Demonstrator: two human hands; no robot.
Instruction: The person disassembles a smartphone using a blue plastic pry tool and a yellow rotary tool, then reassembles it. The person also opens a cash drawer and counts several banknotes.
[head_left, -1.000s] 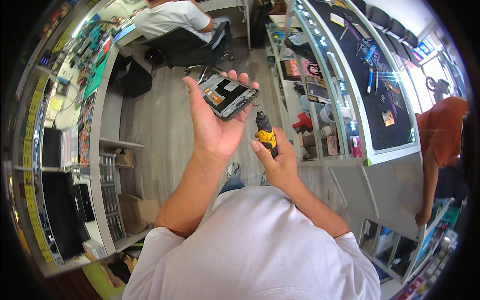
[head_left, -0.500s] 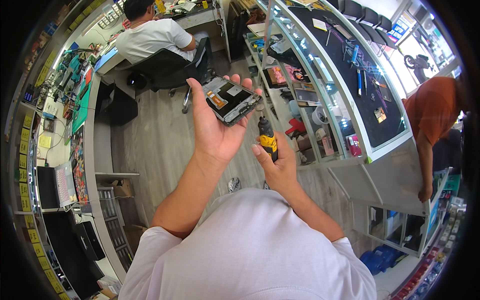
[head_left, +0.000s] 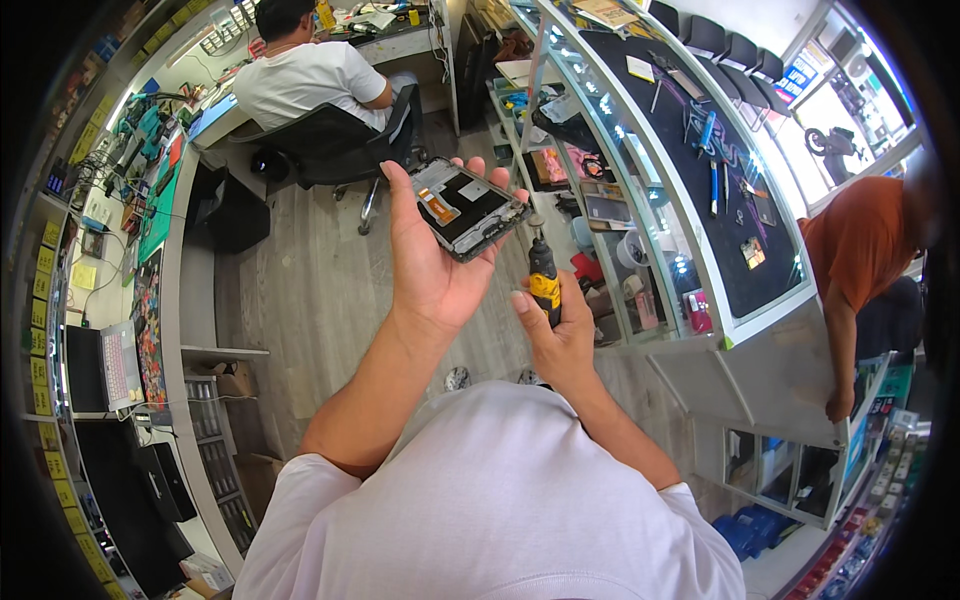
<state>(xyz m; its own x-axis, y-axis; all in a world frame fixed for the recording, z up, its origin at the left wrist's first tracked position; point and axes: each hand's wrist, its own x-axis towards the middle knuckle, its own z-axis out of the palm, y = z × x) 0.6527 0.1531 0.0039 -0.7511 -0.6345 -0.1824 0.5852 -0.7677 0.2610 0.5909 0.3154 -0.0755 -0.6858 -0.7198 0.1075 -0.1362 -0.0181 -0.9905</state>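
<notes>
My left hand (head_left: 432,285) is palm up, with its fingers curled round the far edge of an opened phone (head_left: 485,200). The phone's dark inside faces up, showing an orange flex cable and a pale metal rim. My right hand (head_left: 562,345) is wrapped round a black and yellow rotary tool (head_left: 543,278), thumb along its near end. The tool stands nearly upright, and a small round disc shows at its tip, close to the phone's right corner. A small gap appears between disc and phone; whether they touch I cannot tell.
On the right stands a glass display counter (head_left: 745,325) with tools on its dark top. A person in an orange shirt (head_left: 865,235) leans beyond it. Ahead, another person sits in a black office chair (head_left: 335,140). A cluttered workbench (head_left: 172,290) runs along the left.
Both hands have shifted slightly to the right in the view, with the phone and rotary tool still held. The tool's disc now shows more plainly. The person in orange has moved a little.
</notes>
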